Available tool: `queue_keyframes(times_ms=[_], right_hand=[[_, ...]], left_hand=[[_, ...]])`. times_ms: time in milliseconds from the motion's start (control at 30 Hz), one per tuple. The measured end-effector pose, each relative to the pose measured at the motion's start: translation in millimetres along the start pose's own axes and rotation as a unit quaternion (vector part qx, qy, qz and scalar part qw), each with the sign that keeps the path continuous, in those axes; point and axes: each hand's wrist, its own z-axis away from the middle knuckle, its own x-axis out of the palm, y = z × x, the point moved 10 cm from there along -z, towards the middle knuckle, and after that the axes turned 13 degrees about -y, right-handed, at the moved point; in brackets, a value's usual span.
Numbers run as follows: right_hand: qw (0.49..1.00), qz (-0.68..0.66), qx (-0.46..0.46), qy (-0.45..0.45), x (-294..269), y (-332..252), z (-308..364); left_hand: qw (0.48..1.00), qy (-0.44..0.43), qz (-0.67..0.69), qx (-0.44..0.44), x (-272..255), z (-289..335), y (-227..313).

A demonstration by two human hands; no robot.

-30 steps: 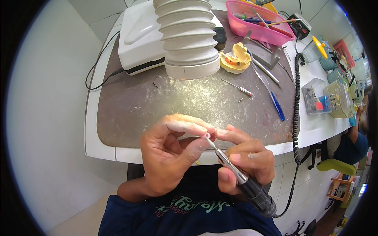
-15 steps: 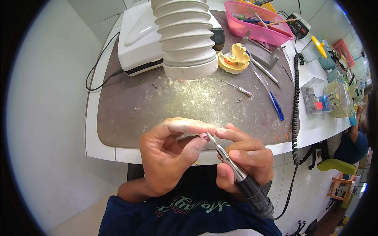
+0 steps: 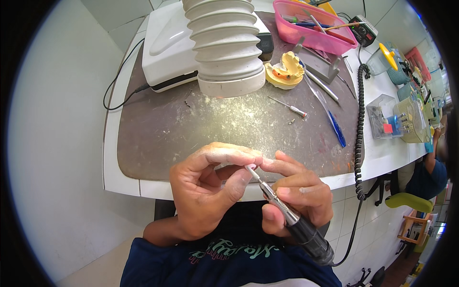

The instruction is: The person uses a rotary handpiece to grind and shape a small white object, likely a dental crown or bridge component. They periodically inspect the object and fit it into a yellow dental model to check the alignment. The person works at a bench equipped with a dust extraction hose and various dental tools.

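Note:
My left hand (image 3: 205, 186) is closed, pinching a small pinkish-white dental crown (image 3: 251, 166) between thumb and fingertips; most of the crown is hidden. A rotary handpiece (image 3: 290, 216) with a silver neck and black body lies in the grip of my right hand (image 3: 303, 193). Its pale, pointed bit meets the crown at my left fingertips, and my right index finger touches the left fingers. Both hands are above the front edge of the bench. Beyond them a dust extractor hose (image 3: 224, 52) opens over a dusty brown mat (image 3: 162, 138).
A yellow plaster dental model (image 3: 284, 79), a small screwdriver (image 3: 289, 107) and a blue-handled knife (image 3: 335, 129) lie on the mat. The pink tool basket (image 3: 311, 36) stands behind. A coiled black cord (image 3: 359, 124) hangs at the right, with a clear box (image 3: 381, 119) past it.
The bit has shifted slightly down and left against the crown, and the crown has turned in my left fingers, so its opening no longer shows.

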Motion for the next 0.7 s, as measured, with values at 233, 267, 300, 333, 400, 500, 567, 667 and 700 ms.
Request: queue_keyframes(times_ms=[233, 267, 300, 333, 400, 500, 567, 667, 700], right_hand=[[1.0, -0.006, -0.01, -0.002, -1.1, -1.3, -0.8], [1.0, -0.007, -0.019, -0.007, -1.1, -2.6, -0.9], [0.999, -0.026, -0.017, 0.01, -3.4, -0.5, 0.8], [0.998, -0.046, -0.014, 0.028, -4.9, 1.5, 3.0], [0.997, -0.059, -0.007, 0.039, -5.5, 4.2, 4.7], [0.999, -0.04, 0.001, 0.02, -1.3, 5.2, 3.3], [1.0, -0.025, -0.003, 0.009, 1.4, 3.1, 1.8], [1.0, -0.025, -0.007, 0.015, 1.8, 1.9, 0.8], [1.0, -0.023, -0.006, 0.014, 1.9, 1.8, 0.8]], left_hand=[[1.0, 0.006, -0.005, 0.0, -0.4, 0.6, 0.6], [1.0, 0.008, -0.006, 0.001, -0.5, 0.5, 0.4], [1.0, 0.01, -0.003, 0.004, -0.6, 0.8, 0.1], [1.0, 0.013, -0.001, 0.007, -0.3, 0.9, -0.2], [1.0, 0.016, 0.007, 0.014, -0.9, 1.0, -0.2], [0.999, 0.018, 0.012, 0.026, -2.2, 1.2, 0.8], [0.999, 0.017, 0.005, 0.034, -2.2, 2.1, 2.3], [0.999, 0.013, 0.004, 0.033, 0.2, -0.5, 2.1], [0.999, 0.013, 0.006, 0.033, 0.2, -0.8, 2.1]])
